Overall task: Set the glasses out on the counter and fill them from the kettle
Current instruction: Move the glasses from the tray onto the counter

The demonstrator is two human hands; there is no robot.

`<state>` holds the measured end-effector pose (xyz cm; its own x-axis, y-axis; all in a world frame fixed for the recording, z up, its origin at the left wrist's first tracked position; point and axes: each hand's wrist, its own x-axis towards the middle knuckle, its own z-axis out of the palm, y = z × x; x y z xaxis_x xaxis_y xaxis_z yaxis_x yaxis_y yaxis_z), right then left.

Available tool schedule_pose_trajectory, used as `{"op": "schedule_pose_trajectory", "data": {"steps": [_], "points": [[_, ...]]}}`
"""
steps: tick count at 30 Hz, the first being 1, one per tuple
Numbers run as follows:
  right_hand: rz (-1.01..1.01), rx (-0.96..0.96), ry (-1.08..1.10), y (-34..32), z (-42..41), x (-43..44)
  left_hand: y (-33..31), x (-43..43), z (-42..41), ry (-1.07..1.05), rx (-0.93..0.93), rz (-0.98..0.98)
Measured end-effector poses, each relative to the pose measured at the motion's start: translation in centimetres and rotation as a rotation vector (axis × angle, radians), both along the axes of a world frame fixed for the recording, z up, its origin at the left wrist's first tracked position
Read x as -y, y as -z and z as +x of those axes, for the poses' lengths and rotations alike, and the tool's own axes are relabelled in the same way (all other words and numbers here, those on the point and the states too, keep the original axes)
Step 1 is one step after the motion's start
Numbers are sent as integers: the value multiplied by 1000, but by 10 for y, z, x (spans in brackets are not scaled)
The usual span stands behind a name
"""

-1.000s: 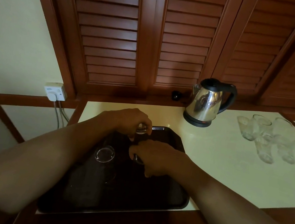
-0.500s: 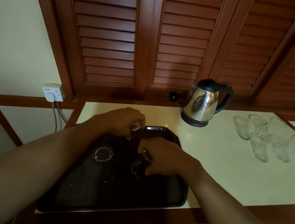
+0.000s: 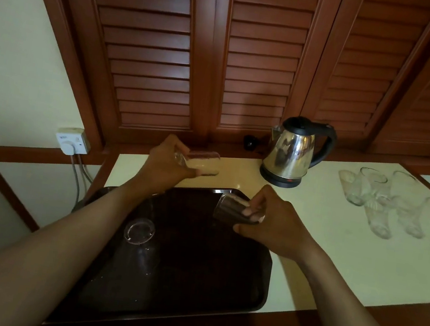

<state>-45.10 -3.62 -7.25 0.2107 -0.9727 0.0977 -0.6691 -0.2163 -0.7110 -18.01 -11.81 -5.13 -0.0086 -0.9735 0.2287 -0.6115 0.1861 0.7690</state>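
Here both hands work at once, each carrying one glass off the tray (image 3: 244, 302) toward the tabletop (image 3: 347, 253).

Left hand (image 3: 165, 164): closed round a glass (image 3: 202, 164), held tilted on its side above the tabletop's back strip, beyond the tray.

Right hand (image 3: 276, 226): fingers (image 3: 249, 212) wrapped round a second glass (image 3: 229, 209), also tilted, over the tray's far right corner.

Probably mid-turn; the third glass (image 3: 139, 231) stands base-up on the tray, so they look stored inverted and need righting.

A cluster (image 3: 393, 204) of glasses already stands at far right, near the kettle (image 3: 292, 151), which sits on its base at the back. No pouring yet.
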Motion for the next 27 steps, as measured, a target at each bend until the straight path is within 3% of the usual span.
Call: {"op": "schedule_pose_trajectory", "data": {"steps": [3, 7, 10, 18, 21, 27], "points": [[-15, 88, 47, -2, -13, 9, -7, 9, -18, -39, -268, 66], [-41, 198, 76, -3, -40, 20, -30, 3, -56, 109, -1042, 434], [-97, 263, 78, -2, -66, 23, -36, 3, -89, 121, -1319, 557], [-187, 379, 177, 7, -150, 30, -10, 13, -186, 192, -1313, 721], [-170, 429, 232, 15, -181, 31, -5, 19, -221, 266, -1275, 668], [-114, 470, 309, 38, -235, 24, 19, 33, -289, 279, -964, 423]]}}
